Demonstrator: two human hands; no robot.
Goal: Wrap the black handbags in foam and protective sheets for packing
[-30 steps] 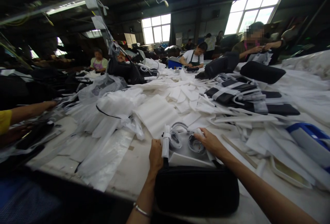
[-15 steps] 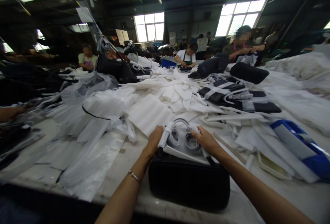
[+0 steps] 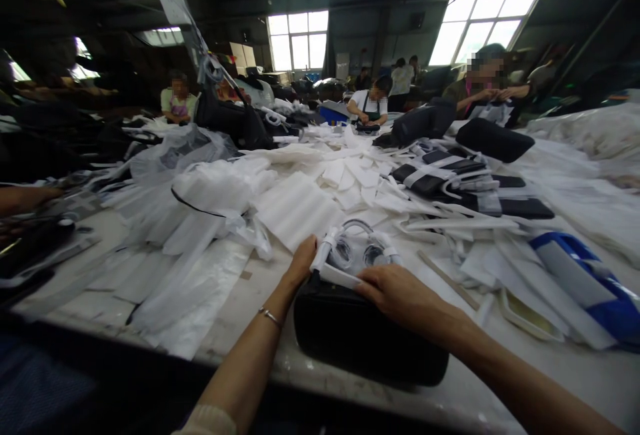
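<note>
A black handbag (image 3: 370, 338) stands at the table's front edge. Its looped handle (image 3: 356, 225) is wrapped in clear and white material, with coiled clear wrap at both ends. My left hand (image 3: 303, 260) is closed at the bag's upper left corner, beside the wrapped handle end; its fingertips are partly hidden. My right hand (image 3: 395, 291) reaches over the top of the bag, thumb and fingers pinching the edge of a white foam sheet (image 3: 340, 276) that lies along the bag's opening. The right end of the opening is hidden behind this hand.
White foam sheets (image 3: 295, 208) and clear plastic bags (image 3: 200, 255) cover much of the table. Wrapped black bags (image 3: 450, 178) and a blue-and-white case (image 3: 580, 281) lie to the right. Co-workers (image 3: 370, 105) sit across the table; another person's hand (image 3: 30, 199) is at far left.
My right hand has moved left and toward me, from the handle's right end to the foam sheet's edge. My left hand stays at the bag's left corner. The view has shifted slightly.
</note>
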